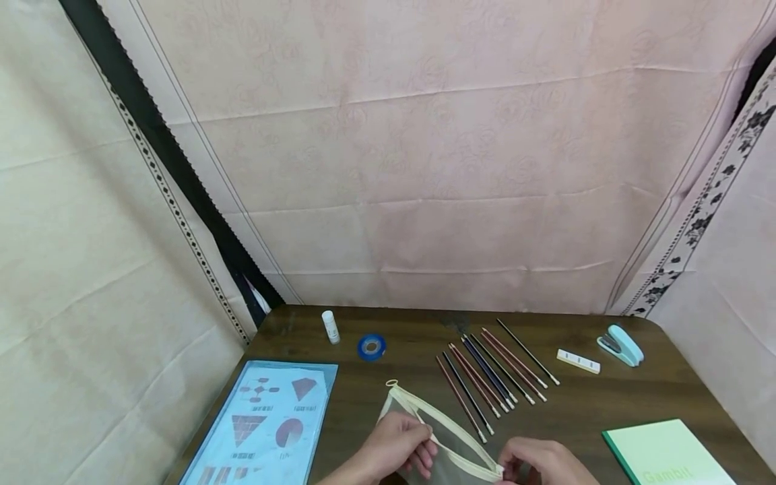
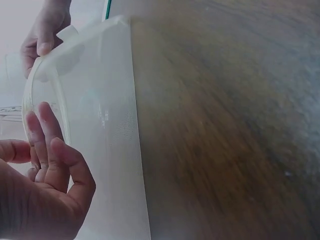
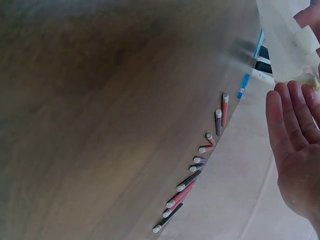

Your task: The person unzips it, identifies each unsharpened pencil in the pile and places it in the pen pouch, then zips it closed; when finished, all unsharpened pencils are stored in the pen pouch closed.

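Observation:
A translucent zip pouch [image 1: 461, 465] with cream edging stands with its mouth spread apart at the table's near side. My left hand [image 1: 401, 441] pinches the edging near the middle of the mouth; the left wrist view shows its thumb and fingers around the rim of the pouch [image 2: 107, 120]. At the pouch's right end, my right hand [image 1: 542, 461] pinches the corner between thumb and finger. In the right wrist view, several fingers of the right hand [image 3: 300, 150] extend beside the pouch [image 3: 282, 35]. Nothing is visible inside it.
Several dark and red pencils [image 1: 485, 377] lie in a row beyond the pouch. Around them are a glue stick [image 1: 331, 327], blue tape [image 1: 372, 347], a white eraser-like block [image 1: 578, 362], a stapler [image 1: 621, 345], a green notebook [image 1: 669, 451] and a blue folder [image 1: 261, 417]. Cloth hangs behind.

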`<action>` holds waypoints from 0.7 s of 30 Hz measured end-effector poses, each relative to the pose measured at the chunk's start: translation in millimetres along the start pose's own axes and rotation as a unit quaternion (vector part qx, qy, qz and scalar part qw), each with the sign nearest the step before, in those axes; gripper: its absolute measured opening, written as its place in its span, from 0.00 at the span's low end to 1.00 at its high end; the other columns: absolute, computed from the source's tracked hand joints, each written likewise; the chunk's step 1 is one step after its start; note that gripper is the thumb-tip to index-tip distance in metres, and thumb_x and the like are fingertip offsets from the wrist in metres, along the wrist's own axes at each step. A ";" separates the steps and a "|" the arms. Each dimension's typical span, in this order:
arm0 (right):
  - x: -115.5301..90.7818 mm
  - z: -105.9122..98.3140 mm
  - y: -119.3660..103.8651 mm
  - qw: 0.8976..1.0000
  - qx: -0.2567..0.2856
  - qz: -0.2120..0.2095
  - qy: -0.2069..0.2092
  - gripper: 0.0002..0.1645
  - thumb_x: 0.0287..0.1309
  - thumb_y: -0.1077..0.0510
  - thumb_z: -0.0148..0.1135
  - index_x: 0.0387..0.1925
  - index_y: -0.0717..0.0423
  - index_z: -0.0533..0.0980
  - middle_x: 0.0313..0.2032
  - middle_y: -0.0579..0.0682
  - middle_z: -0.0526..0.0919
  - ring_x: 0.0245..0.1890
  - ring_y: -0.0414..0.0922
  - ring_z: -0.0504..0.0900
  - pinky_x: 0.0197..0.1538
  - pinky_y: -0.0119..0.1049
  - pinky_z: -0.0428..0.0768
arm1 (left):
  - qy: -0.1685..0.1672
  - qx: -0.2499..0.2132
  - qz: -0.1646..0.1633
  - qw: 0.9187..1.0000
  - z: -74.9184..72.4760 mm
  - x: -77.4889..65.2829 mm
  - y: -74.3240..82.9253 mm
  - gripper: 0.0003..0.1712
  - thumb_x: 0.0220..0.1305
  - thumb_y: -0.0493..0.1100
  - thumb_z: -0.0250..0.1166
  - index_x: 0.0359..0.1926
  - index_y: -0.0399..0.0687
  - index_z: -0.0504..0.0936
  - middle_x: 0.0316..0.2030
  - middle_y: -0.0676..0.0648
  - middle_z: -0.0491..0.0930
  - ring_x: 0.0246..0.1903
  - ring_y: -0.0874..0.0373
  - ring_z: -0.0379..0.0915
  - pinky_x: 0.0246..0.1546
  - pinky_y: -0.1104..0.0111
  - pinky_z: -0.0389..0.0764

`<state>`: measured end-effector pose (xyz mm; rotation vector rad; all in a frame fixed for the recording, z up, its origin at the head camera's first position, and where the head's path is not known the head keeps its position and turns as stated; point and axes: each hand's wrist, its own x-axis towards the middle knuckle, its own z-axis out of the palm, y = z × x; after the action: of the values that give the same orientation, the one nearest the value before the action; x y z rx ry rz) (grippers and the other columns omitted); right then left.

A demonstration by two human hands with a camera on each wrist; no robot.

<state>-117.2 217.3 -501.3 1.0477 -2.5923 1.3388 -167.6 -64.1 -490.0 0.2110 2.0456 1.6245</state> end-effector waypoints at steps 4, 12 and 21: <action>2.1 -4.5 5.0 1.000 0.009 0.011 -0.018 0.11 0.67 0.60 0.54 0.35 0.38 0.77 0.28 0.33 0.81 0.27 0.26 0.77 0.25 0.24 0.75 | -0.006 -0.003 0.023 1.000 -1.6 -0.6 -2.7 0.19 0.67 0.46 0.56 0.25 0.38 0.84 0.16 0.52 0.80 0.15 0.63 0.77 0.17 0.71 0.72; 18.5 -15.7 14.4 0.986 0.032 0.158 -0.047 0.16 0.73 0.47 0.45 0.44 0.47 0.78 0.34 0.42 0.84 0.32 0.31 0.79 0.32 0.27 0.77 | -0.016 -0.007 0.046 0.999 -5.1 -1.8 -9.2 0.19 0.68 0.42 0.56 0.25 0.34 0.82 0.17 0.52 0.78 0.14 0.64 0.74 0.25 0.67 0.82; 49.6 0.7 32.7 0.973 -0.070 0.207 0.076 0.16 0.54 0.56 0.68 0.46 0.47 0.79 0.27 0.37 0.82 0.23 0.30 0.76 0.25 0.27 0.76 | -0.039 -0.016 0.017 0.999 -5.5 -2.6 -11.6 0.18 0.67 0.43 0.57 0.27 0.34 0.83 0.19 0.53 0.80 0.18 0.64 0.75 0.27 0.70 0.81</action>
<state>-174.3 202.8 -508.7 0.3769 -2.8318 1.2147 -165.8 -73.1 -499.4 0.2941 1.9661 1.6418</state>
